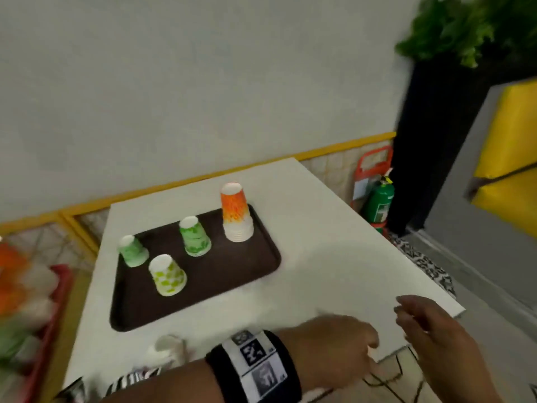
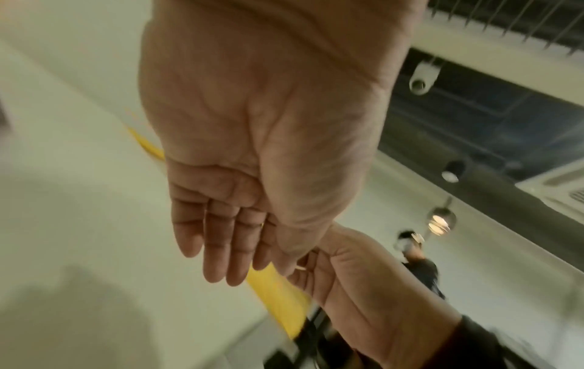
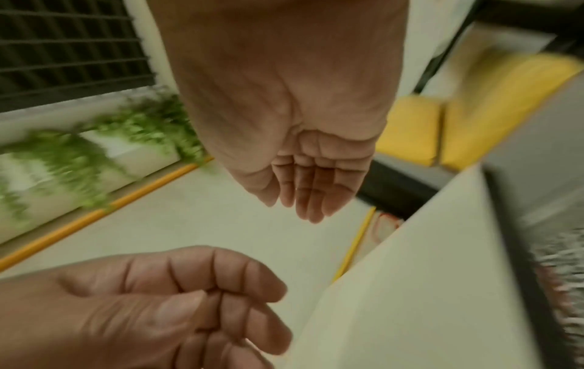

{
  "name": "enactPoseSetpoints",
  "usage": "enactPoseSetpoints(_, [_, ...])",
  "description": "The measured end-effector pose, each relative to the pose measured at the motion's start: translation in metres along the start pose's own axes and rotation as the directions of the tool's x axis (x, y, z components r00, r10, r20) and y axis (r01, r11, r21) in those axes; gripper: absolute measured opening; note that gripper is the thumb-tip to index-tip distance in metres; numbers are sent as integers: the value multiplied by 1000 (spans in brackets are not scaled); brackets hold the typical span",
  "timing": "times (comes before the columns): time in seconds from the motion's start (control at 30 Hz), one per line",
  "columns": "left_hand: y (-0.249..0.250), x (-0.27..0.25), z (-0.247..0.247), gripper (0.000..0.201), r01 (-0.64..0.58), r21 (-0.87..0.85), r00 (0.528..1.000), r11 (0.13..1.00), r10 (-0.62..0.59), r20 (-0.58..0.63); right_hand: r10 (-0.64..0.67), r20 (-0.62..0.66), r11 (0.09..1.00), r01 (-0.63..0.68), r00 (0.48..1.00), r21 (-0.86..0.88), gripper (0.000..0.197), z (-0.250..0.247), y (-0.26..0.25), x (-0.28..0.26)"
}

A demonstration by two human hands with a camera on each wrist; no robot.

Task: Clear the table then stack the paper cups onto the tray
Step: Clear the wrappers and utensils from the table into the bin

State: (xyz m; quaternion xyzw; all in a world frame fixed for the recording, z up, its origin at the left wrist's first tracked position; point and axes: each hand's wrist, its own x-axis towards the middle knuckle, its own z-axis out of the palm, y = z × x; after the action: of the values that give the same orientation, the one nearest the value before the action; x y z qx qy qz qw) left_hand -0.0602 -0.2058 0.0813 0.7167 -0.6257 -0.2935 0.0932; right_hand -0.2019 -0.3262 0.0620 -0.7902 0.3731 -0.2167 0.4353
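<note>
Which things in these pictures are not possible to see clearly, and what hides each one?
- Orange cup stack, head view: how many cups are nested is too small and blurred to count.
- White object near the table's front edge, head view: blurred, partly behind the left forearm; cannot be identified.
- Red bin, head view: cut by the left edge, contents smeared.
- Left hand, head view: fingertips lie at the table edge; contact unclear.
- Tray: absent from both wrist views.

No readable text anywhere — the wristband shows only blurred coded squares.
</note>
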Motion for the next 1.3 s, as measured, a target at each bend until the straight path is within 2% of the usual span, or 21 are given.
enactPoseSetpoints(0.07, [-28,-47,-25,33,120,25,977,992,-114,-179,-153,160,982,168,975,-85,19,33,-42,14])
enactPoseSetpoints(0.13, [-60,-96,-36,36,240,-36,912,970,-238,-335,-260,354,931,331,898,-155,25,76,-67,27])
enactPoseSetpoints(0.2, [-88,-143,-38,33,358,-171,810,918,-397,-431,-302,557,832,499,774,-243,38,123,-79,39])
enactPoseSetpoints(0.27, [-109,-187,-33,31,449,-315,686,836,-548,-479,-255,715,726,617,651,-303,48,167,-84,48])
enactPoseSetpoints(0.33, [-122,-228,-26,41,524,-414,565,745,-667,-485,-212,807,646,699,551,-308,55,207,-81,56])
enactPoseSetpoints(0.4, [-136,-264,-15,51,594,-466,466,655,-753,-465,-184,858,526,786,479,-325,57,240,-75,64])
enactPoseSetpoints(0.47, [-146,-293,0,56,636,-544,364,547,-835,-413,-182,866,413,835,466,-363,56,264,-72,68])
enactPoseSetpoints(0.57, [-157,-318,27,70,694,-599,246,400,-913,-326,-263,822,360,842,505,-401,50,286,-73,64])
enactPoseSetpoints(0.7, [-169,-327,61,97,735,-630,194,251,-968,-159,-403,755,298,854,518,-427,38,292,-68,52])
enactPoseSetpoints(0.77, [-172,-325,75,109,741,-648,170,179,-982,-78,-420,737,269,849,529,-455,32,292,-64,47])
enactPoseSetpoints(0.9, [-176,-308,98,123,728,-678,134,102,-991,-4,-366,724,337,808,585,-483,28,288,-56,41])
enactPoseSetpoints(1.0, [-178,-289,107,119,747,-656,127,109,-992,-21,-354,722,371,798,594,-475,29,284,-51,41])
enactPoseSetpoints(1.1, [-177,-270,106,114,745,-649,131,150,-988,-78,-342,720,336,794,604,-506,32,281,-55,43])
enactPoseSetpoints(1.2, [-175,-249,104,111,765,-608,177,210,-977,-115,-367,701,354,788,612,-503,33,281,-61,47])
enactPoseSetpoints(1.3, [-173,-228,102,107,743,-612,231,272,-962,-147,-332,679,391,751,655,-533,38,281,-58,48])
